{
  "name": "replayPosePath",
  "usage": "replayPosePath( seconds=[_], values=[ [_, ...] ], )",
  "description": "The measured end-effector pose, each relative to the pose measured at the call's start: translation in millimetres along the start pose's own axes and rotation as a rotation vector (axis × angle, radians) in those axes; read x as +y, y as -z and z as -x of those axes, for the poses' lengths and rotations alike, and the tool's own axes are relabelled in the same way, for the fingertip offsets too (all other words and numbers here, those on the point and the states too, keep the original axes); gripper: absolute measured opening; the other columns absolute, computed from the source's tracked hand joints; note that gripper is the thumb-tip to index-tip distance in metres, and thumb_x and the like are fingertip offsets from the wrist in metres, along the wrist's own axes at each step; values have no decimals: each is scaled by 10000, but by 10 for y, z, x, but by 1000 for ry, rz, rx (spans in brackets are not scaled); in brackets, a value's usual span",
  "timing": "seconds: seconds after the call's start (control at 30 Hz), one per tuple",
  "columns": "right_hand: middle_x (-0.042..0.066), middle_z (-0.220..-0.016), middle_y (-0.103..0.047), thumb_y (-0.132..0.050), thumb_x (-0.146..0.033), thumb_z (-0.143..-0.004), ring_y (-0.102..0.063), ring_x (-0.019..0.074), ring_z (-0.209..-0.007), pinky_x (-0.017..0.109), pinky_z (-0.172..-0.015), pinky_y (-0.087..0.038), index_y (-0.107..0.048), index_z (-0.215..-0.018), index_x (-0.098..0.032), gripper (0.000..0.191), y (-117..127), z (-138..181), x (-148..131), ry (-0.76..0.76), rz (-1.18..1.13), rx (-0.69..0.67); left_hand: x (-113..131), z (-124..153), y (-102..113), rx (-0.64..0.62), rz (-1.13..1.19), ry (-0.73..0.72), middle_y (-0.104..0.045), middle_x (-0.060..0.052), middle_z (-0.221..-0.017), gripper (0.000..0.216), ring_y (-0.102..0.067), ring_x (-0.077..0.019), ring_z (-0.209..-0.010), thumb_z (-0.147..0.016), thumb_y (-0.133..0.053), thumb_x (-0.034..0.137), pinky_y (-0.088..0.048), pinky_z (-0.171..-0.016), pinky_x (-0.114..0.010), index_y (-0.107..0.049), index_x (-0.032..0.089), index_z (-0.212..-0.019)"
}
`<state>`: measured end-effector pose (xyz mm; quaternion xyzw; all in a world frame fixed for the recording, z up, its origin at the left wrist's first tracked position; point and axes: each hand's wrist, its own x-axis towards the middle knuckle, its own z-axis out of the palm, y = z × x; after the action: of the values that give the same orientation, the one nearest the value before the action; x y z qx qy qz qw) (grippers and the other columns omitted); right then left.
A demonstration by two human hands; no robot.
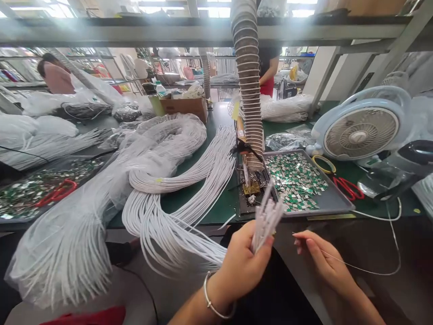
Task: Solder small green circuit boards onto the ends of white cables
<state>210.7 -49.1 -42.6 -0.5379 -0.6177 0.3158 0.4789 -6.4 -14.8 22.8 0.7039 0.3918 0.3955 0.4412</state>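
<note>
My left hand (245, 262), with a bracelet at its wrist, is closed around a bundle of white cables (269, 219). The cable ends stick up from the fist, slightly blurred, while their lengths trail left towards the coiled white cables (162, 221) on the bench edge. Lower right, my right hand (323, 259) pinches a thin silvery strand that looks like solder wire (368, 271). It loops away to the right and up towards the bench. Between and beyond the hands sits a soldering stand (250, 187) with bright metal bits on it.
A grey tray (338, 205) of small green-and-silver boards lies right of the stand, beside red-handled scissors (350, 187) and a fan (358, 131). A ribbed hose (248, 90) hangs over the stand. Bagged cables (77, 225) and another board tray (16, 220) are left. People stand behind.
</note>
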Motion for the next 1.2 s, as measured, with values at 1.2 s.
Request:
replayPosePath(
  seconds=[1.2],
  values=[
    [50, -816, -607, -417, -215, -873, -594, 178, -766, 307, -706, -472, -554, -893, -207, 139, 204, -1164, -103, 484, 828, 92, -446, -179, 302, 135, 363, 371, -579, -8, -688, 140, -549, -155, -705, -788, -585, 259, -445, -755, -306, -576, 167, -893]
  ],
)
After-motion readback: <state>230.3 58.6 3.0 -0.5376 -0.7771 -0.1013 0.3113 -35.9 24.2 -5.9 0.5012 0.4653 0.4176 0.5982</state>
